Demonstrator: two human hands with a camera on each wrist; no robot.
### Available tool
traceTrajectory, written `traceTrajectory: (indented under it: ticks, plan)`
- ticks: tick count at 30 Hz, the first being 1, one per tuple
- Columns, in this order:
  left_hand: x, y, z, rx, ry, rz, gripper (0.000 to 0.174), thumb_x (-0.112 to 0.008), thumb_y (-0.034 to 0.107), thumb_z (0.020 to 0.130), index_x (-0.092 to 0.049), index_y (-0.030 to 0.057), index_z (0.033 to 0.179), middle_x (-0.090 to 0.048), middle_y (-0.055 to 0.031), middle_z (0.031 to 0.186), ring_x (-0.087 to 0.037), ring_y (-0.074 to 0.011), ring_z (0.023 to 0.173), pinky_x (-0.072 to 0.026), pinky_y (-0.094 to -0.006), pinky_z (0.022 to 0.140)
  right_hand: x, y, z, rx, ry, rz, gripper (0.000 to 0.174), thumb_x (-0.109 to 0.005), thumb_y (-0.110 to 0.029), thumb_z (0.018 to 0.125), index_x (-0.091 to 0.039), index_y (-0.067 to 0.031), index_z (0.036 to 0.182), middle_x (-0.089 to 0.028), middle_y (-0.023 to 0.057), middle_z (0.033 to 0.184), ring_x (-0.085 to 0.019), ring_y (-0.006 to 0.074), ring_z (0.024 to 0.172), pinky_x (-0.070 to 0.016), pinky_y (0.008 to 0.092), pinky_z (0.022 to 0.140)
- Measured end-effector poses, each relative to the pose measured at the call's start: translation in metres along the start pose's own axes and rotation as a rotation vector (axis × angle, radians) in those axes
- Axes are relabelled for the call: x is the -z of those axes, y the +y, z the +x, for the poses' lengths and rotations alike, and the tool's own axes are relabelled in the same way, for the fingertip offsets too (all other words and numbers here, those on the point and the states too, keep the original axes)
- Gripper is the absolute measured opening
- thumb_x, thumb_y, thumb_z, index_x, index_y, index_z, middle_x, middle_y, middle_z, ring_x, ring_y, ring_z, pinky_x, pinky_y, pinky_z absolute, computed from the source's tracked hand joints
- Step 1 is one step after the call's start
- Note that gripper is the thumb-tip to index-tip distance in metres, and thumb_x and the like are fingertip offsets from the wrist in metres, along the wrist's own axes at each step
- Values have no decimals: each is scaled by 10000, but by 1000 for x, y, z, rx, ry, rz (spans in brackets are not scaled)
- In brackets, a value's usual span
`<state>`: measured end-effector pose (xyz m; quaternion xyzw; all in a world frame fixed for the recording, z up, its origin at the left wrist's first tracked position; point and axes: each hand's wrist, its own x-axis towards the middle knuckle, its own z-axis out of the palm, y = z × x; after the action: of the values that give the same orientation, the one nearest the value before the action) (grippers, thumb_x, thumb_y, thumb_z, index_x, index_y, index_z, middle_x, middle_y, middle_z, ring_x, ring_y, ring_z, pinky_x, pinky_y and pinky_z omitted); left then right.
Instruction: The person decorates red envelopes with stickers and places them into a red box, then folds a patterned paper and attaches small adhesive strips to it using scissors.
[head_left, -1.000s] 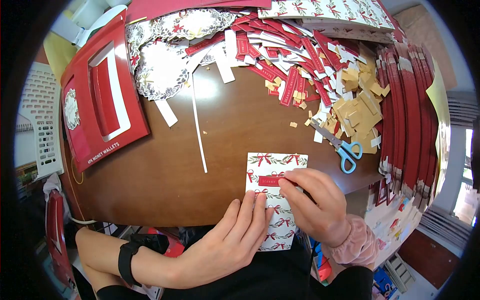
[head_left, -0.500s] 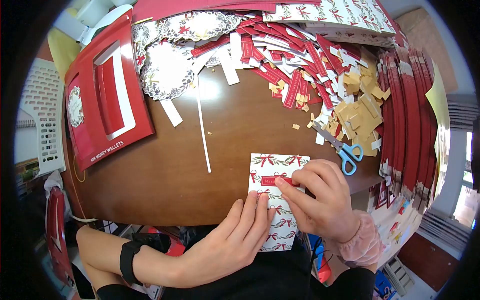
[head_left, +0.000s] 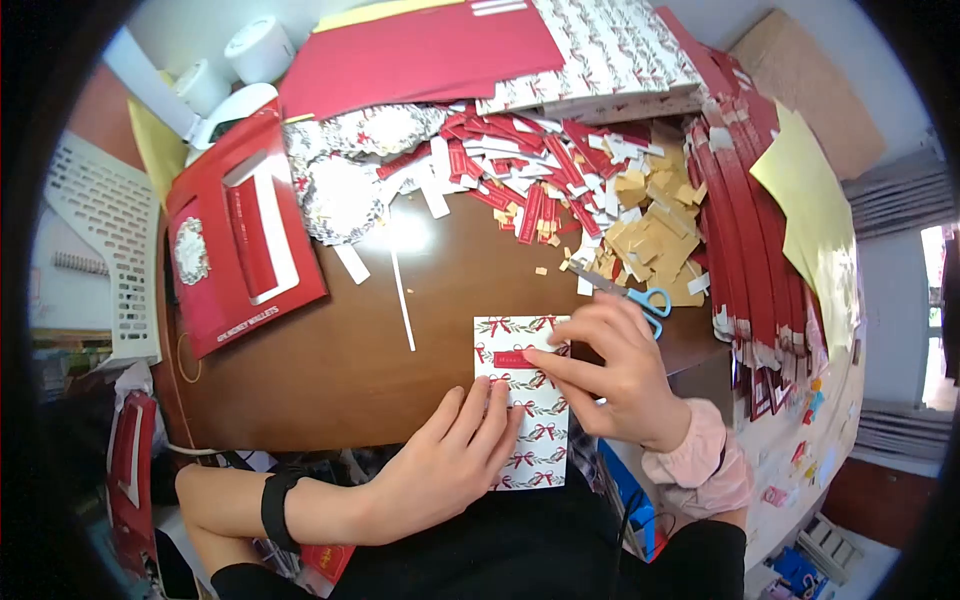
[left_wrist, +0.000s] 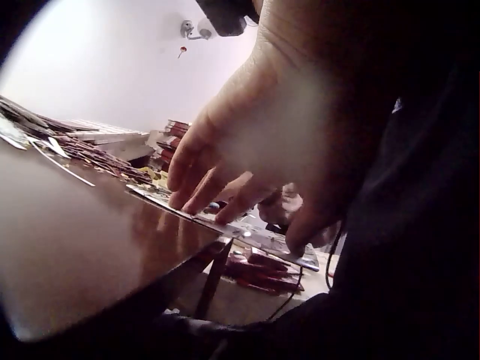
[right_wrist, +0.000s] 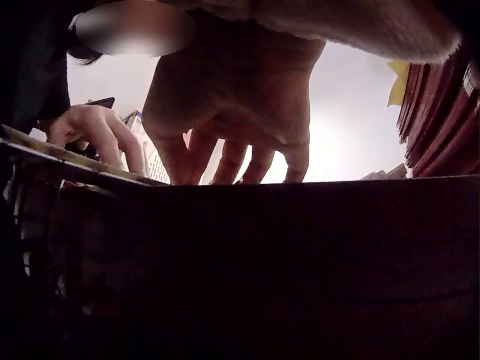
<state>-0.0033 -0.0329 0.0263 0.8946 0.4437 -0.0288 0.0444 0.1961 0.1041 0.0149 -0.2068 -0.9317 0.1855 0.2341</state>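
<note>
A white card (head_left: 545, 411) printed with red bows and green sprigs lies at the table's front edge, its lower end reaching past it. Across its upper part sits a small red label (head_left: 508, 360) with pale lettering. My left hand (head_left: 432, 482) rests on the card's left side with straight fingers, which the left wrist view shows touching down near the card's edge. My right hand (head_left: 622, 378) presses the label's right end with an outstretched thumb, and its other fingers are raised above the card's upper right. That end of the label is hidden under the thumb.
Scissors (head_left: 640, 298) with blue handles lie just beyond my right hand. Behind are a heap of red labels (head_left: 535, 212) and tan paper scraps (head_left: 650, 240). Red folded stacks (head_left: 745, 230) line the right side. A red "money wallets" pack (head_left: 240, 235) stands at left, near a white paper strip (head_left: 402, 300).
My right hand's fingers have lifted and spread, with the thumb at the label's right end. My left hand stays on the card. The head view has tilted, showing more of the table's back.
</note>
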Motion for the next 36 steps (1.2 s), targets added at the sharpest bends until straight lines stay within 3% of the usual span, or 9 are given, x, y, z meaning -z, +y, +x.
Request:
traceTrajectory:
  ticks: [1, 6, 8, 10, 11, 15, 24, 28, 36]
  plan:
    - [0, 1, -1, 15, 5, 13, 724, -710, 439, 807, -559, -32, 1335, -529, -252, 1355, -511, -378, 1271, -411, -466, 1062, -2, -5, -6, -80, 76, 40, 131, -777, -148, 762, -726, -86, 866, -626, 52, 828, -624, 238, 815, -498, 365, 778]
    - [-3, 2, -6, 42, 41, -15, 765, -738, 452, 786, -541, -26, 1349, -518, -251, 1357, -507, -371, 1261, -401, -454, 1055, 2, -32, -59, -333, -154, -131, 188, -822, -201, 778, -703, -75, 707, -623, 54, 581, -616, 252, 503, -471, 318, 495]
    - [-5, 3, -7, 44, 54, 10, 770, -736, 456, 788, -535, -27, 1353, -515, -254, 1360, -508, -371, 1258, -403, -451, 1051, -7, -35, -73, -373, -215, -39, 228, -814, -206, 808, -699, -29, 721, -657, 80, 625, -639, 220, 513, -472, 307, 495]
    - [-7, 3, -8, 51, 66, 38, 775, -734, 460, 790, -529, -28, 1356, -512, -258, 1362, -509, -372, 1254, -405, -448, 1046, -21, -35, -78, -590, -126, 449, 312, -777, -287, 865, -692, 1, 780, -677, 114, 641, -654, 158, 530, -489, 301, 504]
    - [-6, 3, -7, 39, 68, 25, 778, -730, 462, 795, -523, -31, 1360, -509, -260, 1363, -510, -372, 1249, -408, -444, 1040, -18, -36, -78, -679, -193, 603, 269, -746, -229, 909, -696, 27, 843, -690, 82, 671, -634, 74, 580, -484, 256, 525]
    - [1, -3, -14, 63, 108, -16, 759, -740, 437, 794, -513, -42, 1337, -525, -240, 1333, -518, -361, 1233, -421, -425, 1019, -14, -29, -81, -868, -293, 913, 167, -682, -126, 957, -674, 36, 917, -682, 5, 739, -608, 37, 650, -477, 202, 569]
    - [18, -97, -55, 637, 141, 353, 296, -680, 81, 720, -584, 42, 997, -592, -94, 967, -582, -237, 953, -454, -360, 805, -10, -51, -32, -765, -340, 940, 195, -667, -137, 966, -671, 55, 1002, -691, 25, 762, -626, 49, 628, -488, 212, 535]
    - [4, -131, -70, 648, 84, 324, 300, -715, 38, 685, -593, 59, 958, -605, -88, 939, -590, -251, 943, -453, -364, 793, -26, -70, -3, -639, -450, 928, 250, -659, -144, 966, -658, 59, 1111, -697, 41, 721, -634, 63, 577, -490, 223, 515]
    - [8, -136, -80, 630, 125, 327, 137, -659, 48, 766, -624, 59, 898, -637, -80, 875, -634, -252, 902, -469, -369, 800, -50, -85, 36, -568, -523, 866, 487, -674, -137, 952, -419, 36, 1330, -699, 89, 776, -657, 111, 587, -535, 246, 531]
